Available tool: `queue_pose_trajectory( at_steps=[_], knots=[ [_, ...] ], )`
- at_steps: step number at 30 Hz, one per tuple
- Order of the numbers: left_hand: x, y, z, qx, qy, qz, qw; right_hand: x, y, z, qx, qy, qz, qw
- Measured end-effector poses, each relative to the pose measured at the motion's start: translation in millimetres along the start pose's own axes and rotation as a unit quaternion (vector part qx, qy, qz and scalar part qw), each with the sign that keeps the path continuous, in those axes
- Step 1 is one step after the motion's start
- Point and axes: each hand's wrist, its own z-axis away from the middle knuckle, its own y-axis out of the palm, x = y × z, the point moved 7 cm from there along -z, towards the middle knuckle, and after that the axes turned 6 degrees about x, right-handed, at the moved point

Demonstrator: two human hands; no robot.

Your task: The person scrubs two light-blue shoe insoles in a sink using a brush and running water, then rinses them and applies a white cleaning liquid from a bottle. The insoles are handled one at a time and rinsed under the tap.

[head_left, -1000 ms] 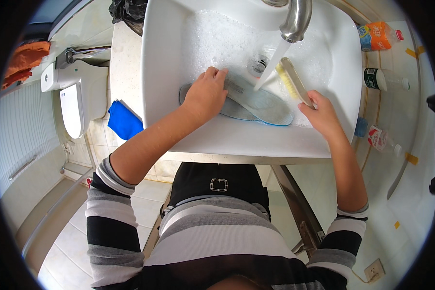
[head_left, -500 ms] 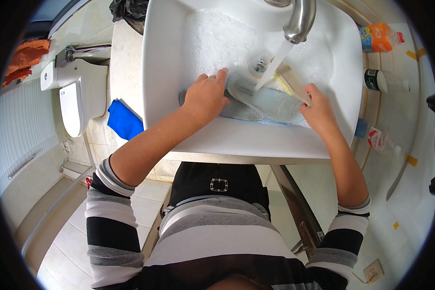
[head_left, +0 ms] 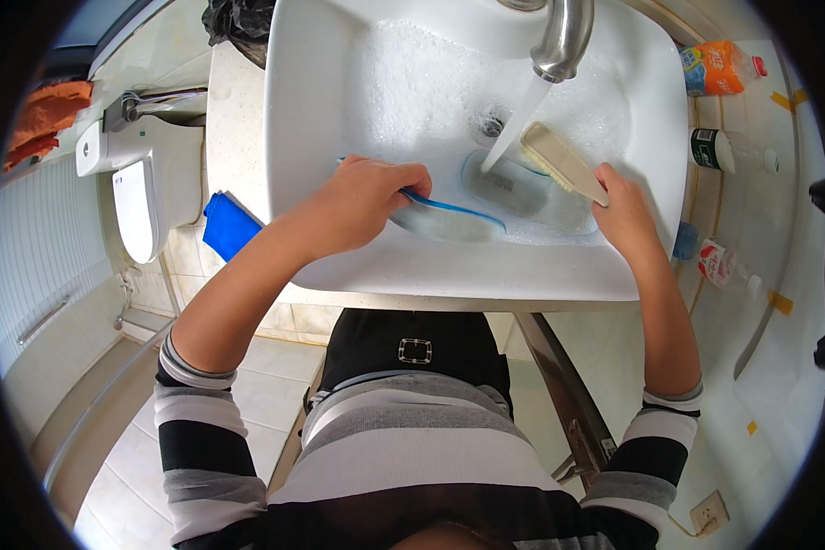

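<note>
Fingers [head_left: 416,176] of L hand [head_left: 359,203] round tilted insole [head_left: 449,225], of R hand [head_left: 627,218] round brush [head_left: 564,161]; prob. print [head_left: 506,183] on flat insole [head_left: 548,205], illegible.

Near insole [head_left: 449,224] now tilted in left fingers [head_left: 416,176]; other insole [head_left: 522,194] shifted right.
</note>
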Motion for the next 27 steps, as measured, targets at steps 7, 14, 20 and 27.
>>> queue_pose_trajectory(
  at_steps=[7, 14, 20, 27],
  knots=[
    [-11, 9, -15, -0.006, 0.035, 0.096, 0.995, 16, -1, 2, 0.021, -0.035, -0.231, 0.972],
    [-4, 57, -65, -0.036, 0.016, 0.106, 0.994, 12, 21, -4, 0.133, 0.046, -0.360, 0.922],
    [-17, 66, -48, -0.078, 0.105, -0.246, 0.960, 2, 12, 2, 0.009, -0.053, -0.269, 0.962],
    [-3, 69, -23, -0.034, 0.164, -0.317, 0.934, 42, 9, 40, 0.020, -0.211, -0.069, 0.975]
  ],
)
